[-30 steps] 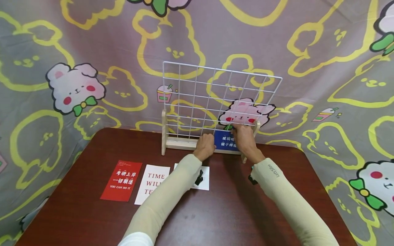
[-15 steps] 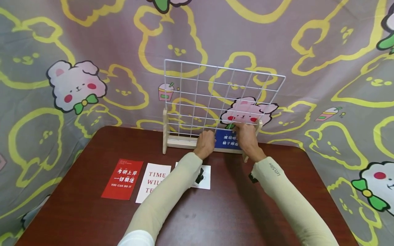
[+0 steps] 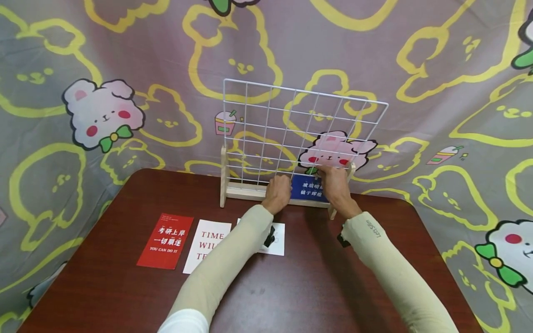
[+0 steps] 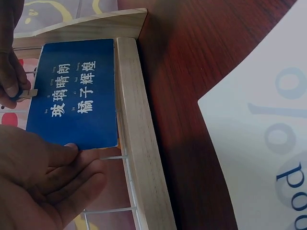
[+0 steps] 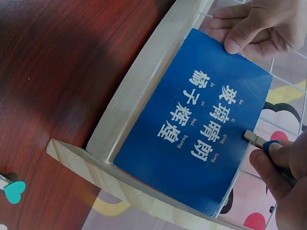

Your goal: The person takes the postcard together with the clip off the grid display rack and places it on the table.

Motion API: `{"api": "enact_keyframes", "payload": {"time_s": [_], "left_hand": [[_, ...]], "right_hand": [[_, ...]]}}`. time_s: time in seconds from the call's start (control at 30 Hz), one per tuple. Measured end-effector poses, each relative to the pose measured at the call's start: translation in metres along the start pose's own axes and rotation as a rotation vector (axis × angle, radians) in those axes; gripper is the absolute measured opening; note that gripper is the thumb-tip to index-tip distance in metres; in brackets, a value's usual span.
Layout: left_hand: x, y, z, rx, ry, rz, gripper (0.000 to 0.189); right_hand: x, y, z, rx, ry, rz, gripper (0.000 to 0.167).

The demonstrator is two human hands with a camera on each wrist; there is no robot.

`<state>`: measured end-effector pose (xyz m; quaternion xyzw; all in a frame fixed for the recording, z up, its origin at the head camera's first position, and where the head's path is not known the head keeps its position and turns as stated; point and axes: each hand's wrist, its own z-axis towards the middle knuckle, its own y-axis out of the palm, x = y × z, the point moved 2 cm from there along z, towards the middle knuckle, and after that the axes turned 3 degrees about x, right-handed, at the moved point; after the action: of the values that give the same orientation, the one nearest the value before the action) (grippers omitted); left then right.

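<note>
A blue card point(image 5: 148, 148) with white Chinese writing stands upright against the white wire grid point(image 3: 223, 115), its lower edge at the wooden base bar point(image 4: 144, 143). My left hand point(image 3: 278, 192) pinches the card's left edge between thumb and fingers. At the card's top edge, my right hand point(image 3: 336, 187) pinches a small wooden clothespin point(image 5: 254, 139) with a blue piece on it. In the right wrist view, the clothespin's tip lies over the card's edge. My right fingers partly hide the clothespin's rear end.
On the brown table point(image 3: 283, 291) lie a red card point(image 3: 166, 240), a white card with red lettering point(image 3: 204, 238) and another white card point(image 4: 259, 124), partly under my left forearm. A teal heart-shaped clip point(image 5: 15, 191) lies near the wooden side post point(image 5: 96, 175). Patterned cloth hangs behind.
The head view has shifted slightly. Both hands keep their places at the blue card, with no clear movement of the card or rack.
</note>
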<state>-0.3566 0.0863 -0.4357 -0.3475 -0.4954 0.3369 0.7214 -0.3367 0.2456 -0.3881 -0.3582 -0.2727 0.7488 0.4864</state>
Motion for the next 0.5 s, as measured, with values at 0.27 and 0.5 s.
{"api": "enact_keyframes", "payload": {"time_s": [0.27, 0.5], "left_hand": [[-0.0019, 0.0006, -0.0007, -0.001, 0.022, -0.013, 0.017], [-0.0018, -0.0004, -0.0023, -0.004, 0.03, -0.01, 0.019]], "right_hand": [[0.0008, -0.0018, -0.0024, 0.029, -0.038, 0.016, 0.02], [0.0009, -0.003, -0.0067, 0.064, -0.1, -0.012, 0.019]]}}
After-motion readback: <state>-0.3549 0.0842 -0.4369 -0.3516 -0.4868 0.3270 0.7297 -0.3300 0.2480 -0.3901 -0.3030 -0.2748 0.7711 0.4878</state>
